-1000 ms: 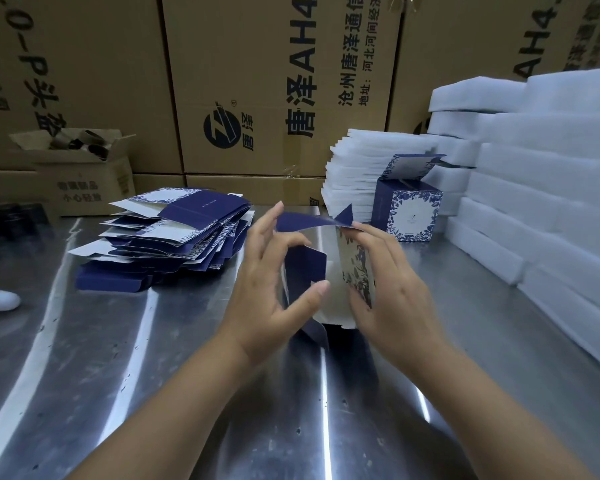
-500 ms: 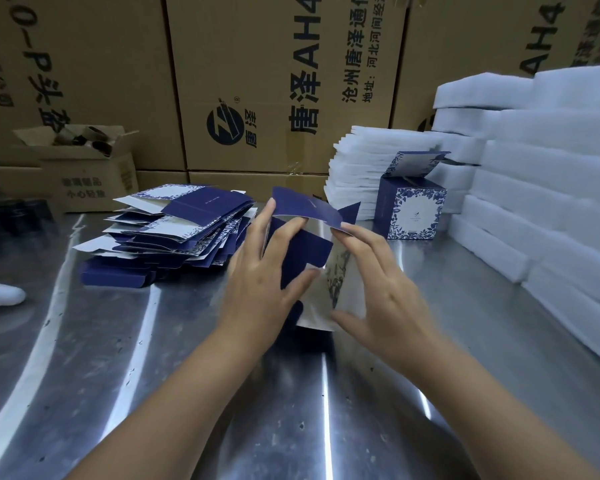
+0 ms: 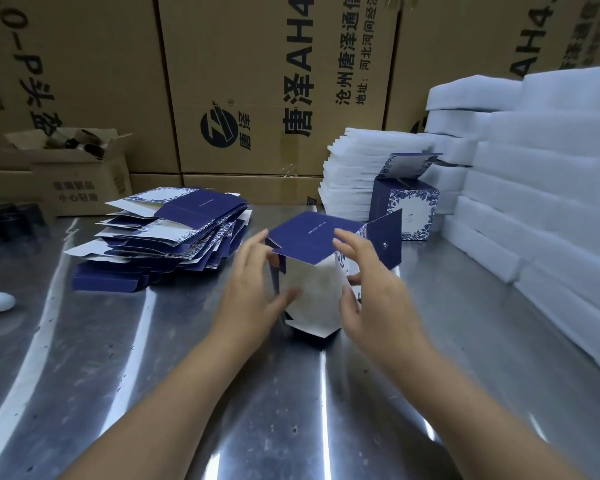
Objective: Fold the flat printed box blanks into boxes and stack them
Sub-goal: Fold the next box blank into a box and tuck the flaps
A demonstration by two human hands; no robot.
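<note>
Half-folded box pinched by right hand, thumb on white panel; left hand blurred, straight fingers laid against opposite side. Flat blanks stacked left of grip.
</note>
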